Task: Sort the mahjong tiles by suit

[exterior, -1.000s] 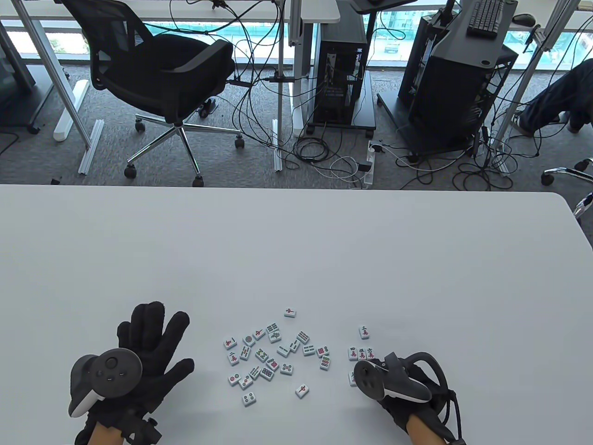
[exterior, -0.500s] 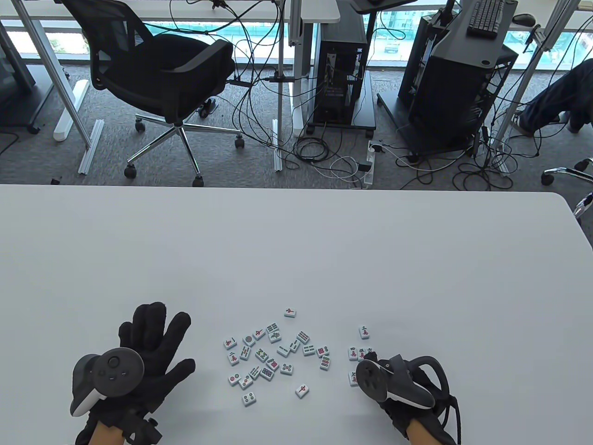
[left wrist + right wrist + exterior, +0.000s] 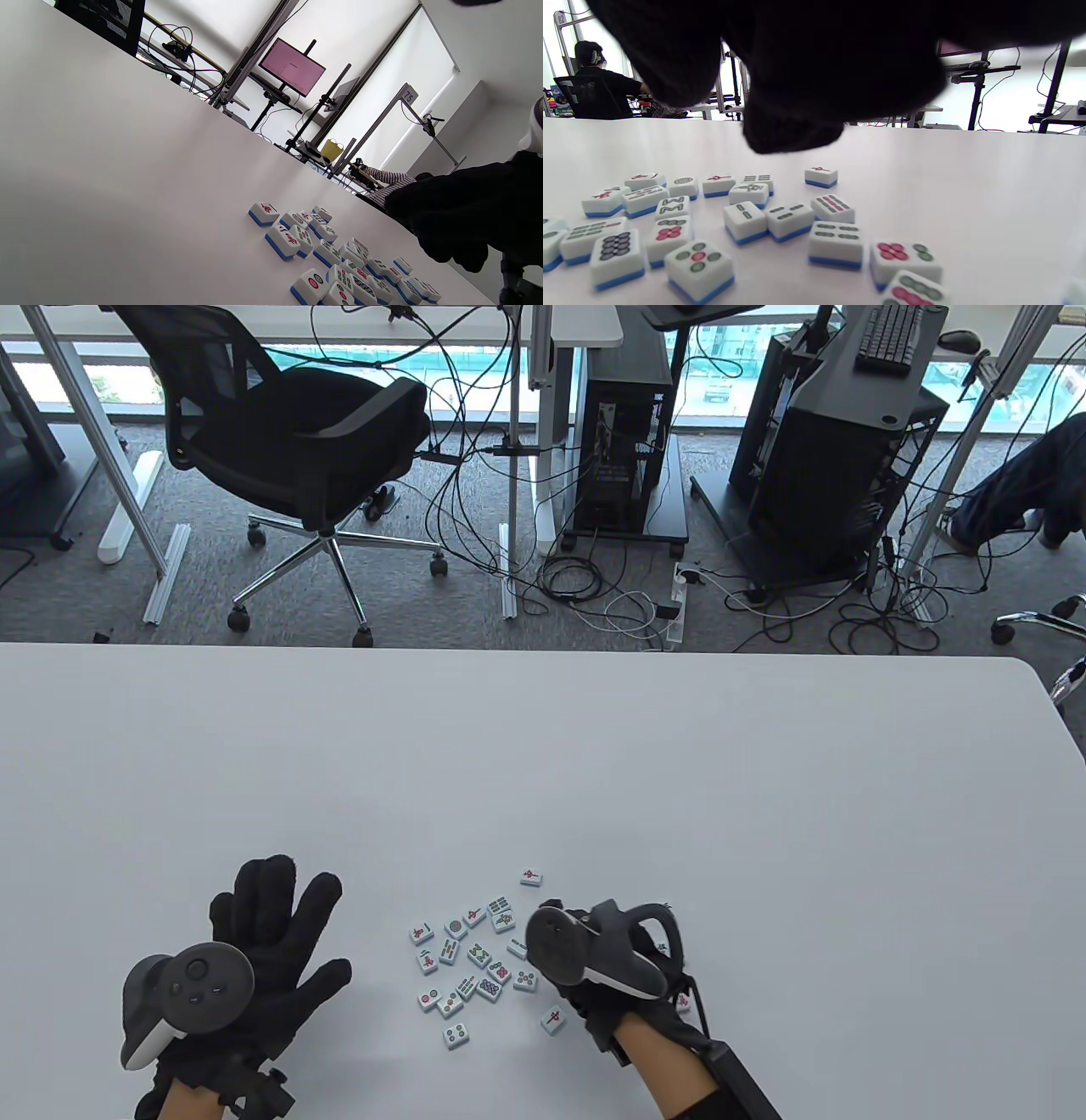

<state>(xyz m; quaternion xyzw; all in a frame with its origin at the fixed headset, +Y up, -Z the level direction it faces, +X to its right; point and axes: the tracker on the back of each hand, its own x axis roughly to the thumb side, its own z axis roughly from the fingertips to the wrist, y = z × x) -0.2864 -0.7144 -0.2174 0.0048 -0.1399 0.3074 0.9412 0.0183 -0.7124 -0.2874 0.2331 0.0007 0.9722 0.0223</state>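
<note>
The loose cluster of small white mahjong tiles with blue bases [image 3: 475,963] lies face-up on the pale grey table [image 3: 543,763], close to its near edge and between the two hands. One red-marked tile [image 3: 531,876] sits alone on the far side of the cluster, another red-marked tile [image 3: 553,1019] alone on its near side. The right hand in its black sensor glove [image 3: 594,976] hovers over the cluster's right part, its tracker hiding the tiles beneath; in the right wrist view the fingertips [image 3: 793,127] hang just above the tiles without touching any, loosely bent and holding nothing. The left hand, also in a black glove [image 3: 263,950], rests flat on the table left of the cluster, fingers spread and empty. The tiles are packed close, some touching, so I judge that a finger coming down for one could nudge or flip its neighbours and muddle the faces; a tile pinched only by its edges might also slip out. Broad bare table stretches beyond the cluster and to its right, giving ample room for sorted groups, while the near edge leaves little margin.
</note>
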